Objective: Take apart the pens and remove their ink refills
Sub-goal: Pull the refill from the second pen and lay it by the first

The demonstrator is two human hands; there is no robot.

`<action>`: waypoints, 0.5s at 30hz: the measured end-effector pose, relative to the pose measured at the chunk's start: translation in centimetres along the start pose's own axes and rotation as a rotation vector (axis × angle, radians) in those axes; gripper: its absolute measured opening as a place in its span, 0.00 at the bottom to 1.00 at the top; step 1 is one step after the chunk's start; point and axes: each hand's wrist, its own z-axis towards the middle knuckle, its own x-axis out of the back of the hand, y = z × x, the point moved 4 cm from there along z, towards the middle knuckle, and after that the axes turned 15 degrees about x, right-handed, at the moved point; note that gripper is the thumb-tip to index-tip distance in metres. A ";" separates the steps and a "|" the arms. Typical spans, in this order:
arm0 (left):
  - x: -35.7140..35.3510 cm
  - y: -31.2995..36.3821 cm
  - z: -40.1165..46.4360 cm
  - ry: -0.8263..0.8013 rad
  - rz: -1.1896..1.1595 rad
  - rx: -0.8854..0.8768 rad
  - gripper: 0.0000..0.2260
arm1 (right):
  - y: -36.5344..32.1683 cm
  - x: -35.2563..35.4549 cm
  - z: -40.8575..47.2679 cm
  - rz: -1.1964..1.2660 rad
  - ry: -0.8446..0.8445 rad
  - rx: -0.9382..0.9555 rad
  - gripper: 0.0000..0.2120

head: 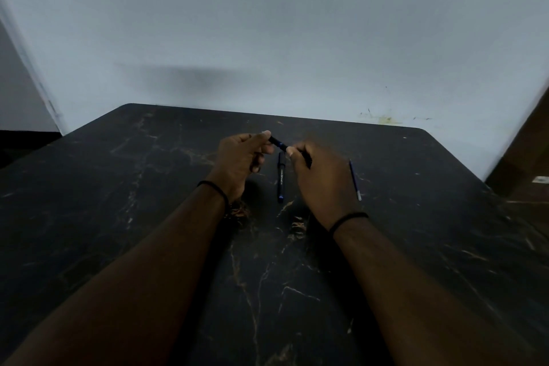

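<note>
Both hands hold one black pen [278, 142] with a blue band above the dark marbled table [148, 217]. My left hand [242, 162] pinches its far end between thumb and fingers. My right hand [319, 178] grips the near end, and most of the barrel is hidden inside that fist. A second black pen [281, 177] with white lettering and a blue tip lies on the table between my hands, pointing toward me. A thin blue ink refill [355, 180] lies on the table to the right of my right hand.
A pale wall [267, 24] rises right behind the table's far edge. A brown wooden surface [525, 163] stands at the right, past the table's corner. Both wrists wear a thin black band.
</note>
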 end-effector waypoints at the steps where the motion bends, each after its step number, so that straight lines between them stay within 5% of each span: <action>1: 0.0 0.0 0.0 -0.002 0.002 0.000 0.08 | 0.0 -0.1 0.0 -0.029 -0.017 -0.001 0.14; 11: 0.1 -0.1 0.2 -0.012 -0.005 -0.009 0.07 | 0.6 -0.3 0.1 0.028 0.017 -0.032 0.03; 15: 0.1 -0.1 0.4 -0.002 0.003 -0.020 0.08 | 0.6 -0.6 0.2 -0.067 -0.046 0.025 0.14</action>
